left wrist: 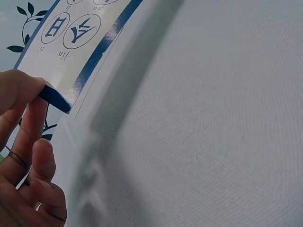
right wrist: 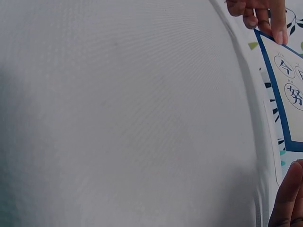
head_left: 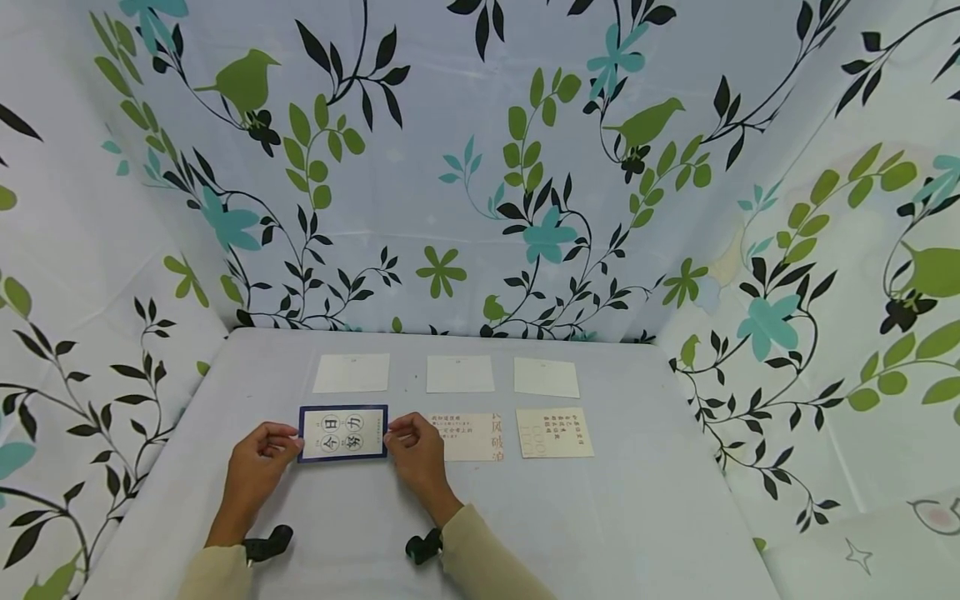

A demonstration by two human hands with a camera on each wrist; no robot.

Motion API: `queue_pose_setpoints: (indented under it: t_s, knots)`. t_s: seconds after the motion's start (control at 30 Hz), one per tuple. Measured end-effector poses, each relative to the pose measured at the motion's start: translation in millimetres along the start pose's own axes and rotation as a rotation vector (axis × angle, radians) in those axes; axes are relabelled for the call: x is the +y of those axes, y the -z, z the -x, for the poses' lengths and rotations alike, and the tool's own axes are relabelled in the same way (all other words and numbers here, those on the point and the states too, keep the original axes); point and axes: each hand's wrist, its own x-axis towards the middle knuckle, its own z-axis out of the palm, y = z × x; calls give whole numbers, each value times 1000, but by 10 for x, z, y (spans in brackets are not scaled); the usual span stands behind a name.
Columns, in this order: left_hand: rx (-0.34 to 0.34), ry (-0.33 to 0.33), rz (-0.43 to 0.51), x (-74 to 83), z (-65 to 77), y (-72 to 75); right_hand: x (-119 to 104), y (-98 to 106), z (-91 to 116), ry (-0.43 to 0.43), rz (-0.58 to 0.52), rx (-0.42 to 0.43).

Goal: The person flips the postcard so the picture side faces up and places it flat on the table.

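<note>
here's the left hand, thumb and finger pinching the left edge of the blue-bordered card, and the right hand pinches the right edge! the card is over the white table, nearer than a blank card, beside a partly hidden peach card.

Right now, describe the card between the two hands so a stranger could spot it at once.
At the white table, find the nearer row of cards. Go to its leftmost card, between the left hand and right hand. Unlike its neighbours, it has a dark blue border.
</note>
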Motion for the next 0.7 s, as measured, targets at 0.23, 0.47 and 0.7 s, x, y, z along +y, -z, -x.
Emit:
queue_pose_setpoints:
  t_s: [0.23,0.47,0.7]
  knots:
    - [2,35,-4,-13,-1,-19,-13,-5,-1,4,-20,4]
    - [9,26,-11,-2,-1,-23,-8,-21,-3,-5,-27,27]
    - [16,20,-20,-12,-11,-32,-30,-33,19,-26,-90,43]
